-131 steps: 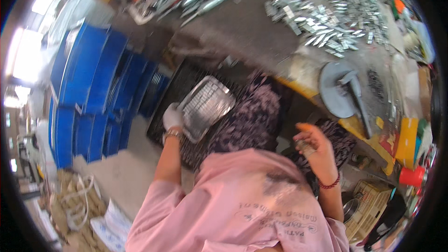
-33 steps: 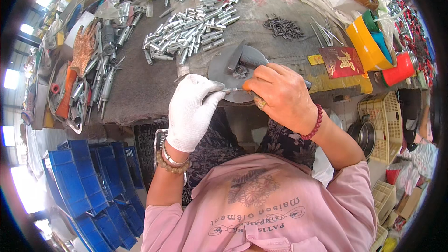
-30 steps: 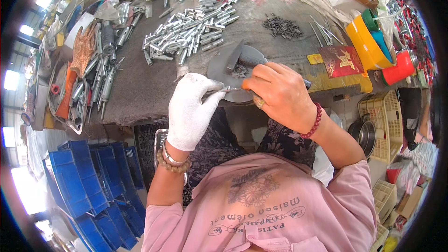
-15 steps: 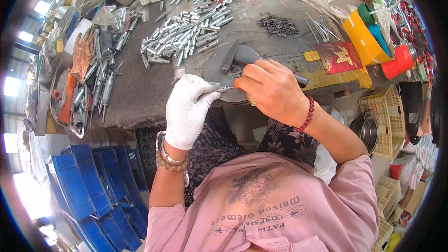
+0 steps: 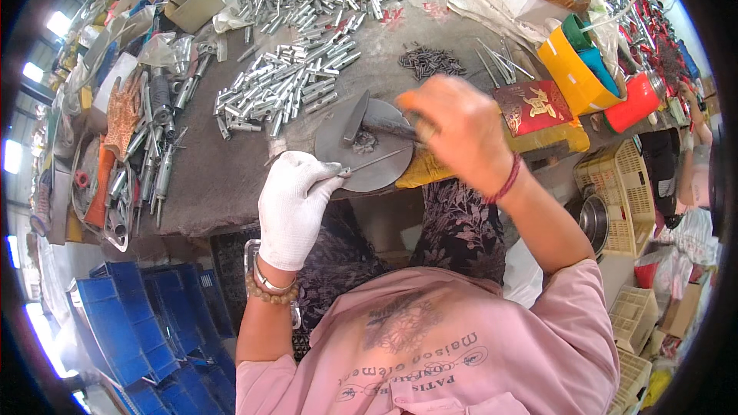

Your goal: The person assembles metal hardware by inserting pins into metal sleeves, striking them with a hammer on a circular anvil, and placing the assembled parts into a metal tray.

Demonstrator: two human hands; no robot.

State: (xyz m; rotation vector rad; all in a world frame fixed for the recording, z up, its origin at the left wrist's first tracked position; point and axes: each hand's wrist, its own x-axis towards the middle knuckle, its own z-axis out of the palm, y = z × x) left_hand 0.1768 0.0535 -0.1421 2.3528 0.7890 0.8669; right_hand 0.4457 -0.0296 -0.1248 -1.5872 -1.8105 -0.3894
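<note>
The left hand (image 5: 292, 211), wearing a white glove, is pinching the near end of a thin metal rod (image 5: 374, 162) between closed fingertips. The rod is lying across a round grey metal plate (image 5: 361, 155) at the bench (image 5: 223, 177) edge, pointing toward the right hand (image 5: 461, 134). That bare hand is hovering over the plate's right side, fingers curled around a dark handle (image 5: 384, 127); motion blur is hiding how tightly. Beyond the plate, heaps of short silver metal pins (image 5: 288, 88) are lying spread across the bench.
</note>
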